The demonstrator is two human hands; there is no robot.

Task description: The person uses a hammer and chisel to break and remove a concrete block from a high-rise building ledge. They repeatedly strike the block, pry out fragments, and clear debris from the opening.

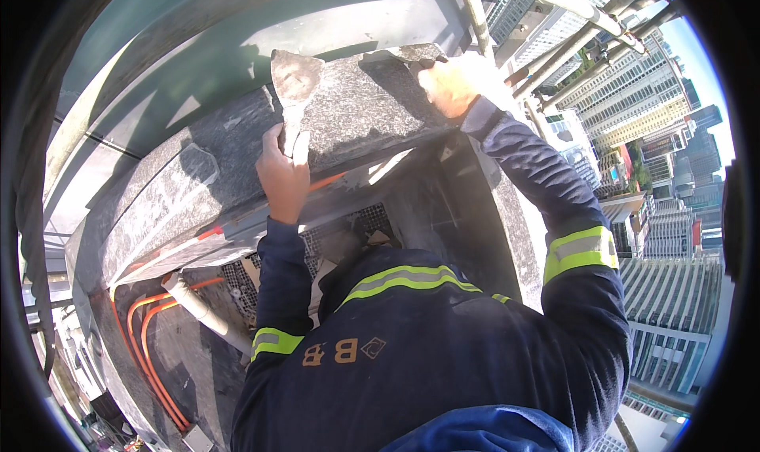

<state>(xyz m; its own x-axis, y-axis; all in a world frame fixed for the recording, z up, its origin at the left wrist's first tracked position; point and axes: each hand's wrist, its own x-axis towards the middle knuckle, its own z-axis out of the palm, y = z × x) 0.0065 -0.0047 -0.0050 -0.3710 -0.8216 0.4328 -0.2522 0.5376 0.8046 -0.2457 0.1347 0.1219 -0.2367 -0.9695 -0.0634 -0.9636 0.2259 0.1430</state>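
Note:
My left hand (285,176) is closed around the handle of a putty knife (296,78). Its broad blade, smeared grey, points away from me over a speckled dark grey stone ledge (360,112). My right hand (455,85) is at the far right end of that ledge, with its fingers curled at the stone's edge. Strong sunlight washes out part of this hand, and what its fingers hold, if anything, I cannot make out. Both arms are in dark blue sleeves with yellow and silver bands.
Beyond the ledge stands a glazed wall (317,24). Scaffold poles (554,5) cross above and to the right, with a steep drop to city buildings (633,96). Below the ledge are orange conduits (146,341), a pale pipe (206,309) and dark mesh (237,286).

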